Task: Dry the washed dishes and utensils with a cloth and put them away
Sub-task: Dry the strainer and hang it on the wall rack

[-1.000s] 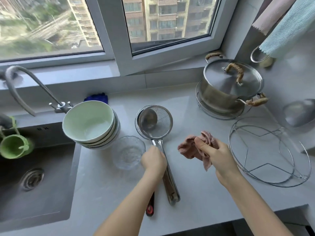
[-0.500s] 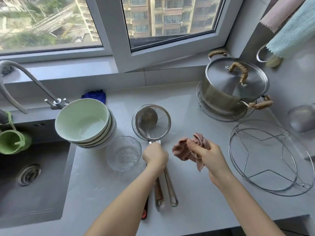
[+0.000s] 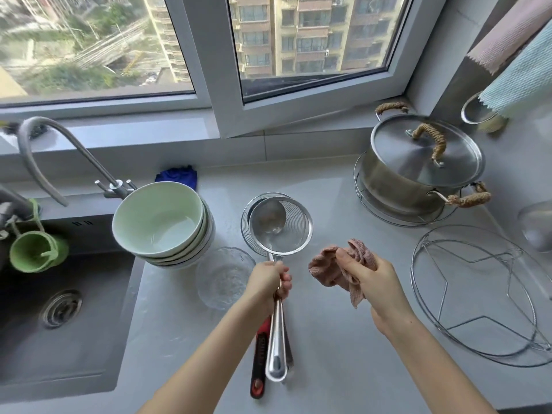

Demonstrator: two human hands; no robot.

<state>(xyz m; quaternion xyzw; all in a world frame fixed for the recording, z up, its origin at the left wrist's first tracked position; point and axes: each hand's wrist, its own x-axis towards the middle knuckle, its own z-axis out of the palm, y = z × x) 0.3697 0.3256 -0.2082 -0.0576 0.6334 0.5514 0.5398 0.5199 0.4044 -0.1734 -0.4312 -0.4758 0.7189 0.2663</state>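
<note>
My left hand (image 3: 268,282) is closed around the steel handle of a wire mesh strainer (image 3: 294,231) at the middle of the counter. A metal ladle (image 3: 266,218) lies in the strainer's basket. Under the handle lie a red-and-black handled utensil (image 3: 260,360) and another steel handle. My right hand (image 3: 370,282) grips a bunched pink cloth (image 3: 331,267) just right of the strainer, apart from it. A stack of pale green bowls (image 3: 161,222) stands left of the strainer, with a small clear glass bowl (image 3: 222,277) in front of it.
A dark sink (image 3: 59,324) with a curved tap (image 3: 44,153) and a hanging green cup (image 3: 37,252) is at the left. A lidded steel pot (image 3: 418,165) sits on a wire stand at the back right. A round wire rack (image 3: 478,294) lies at right.
My left hand has shut on the strainer's handle and lifted it slightly off the other utensils. The right hand with the cloth has hardly moved.
</note>
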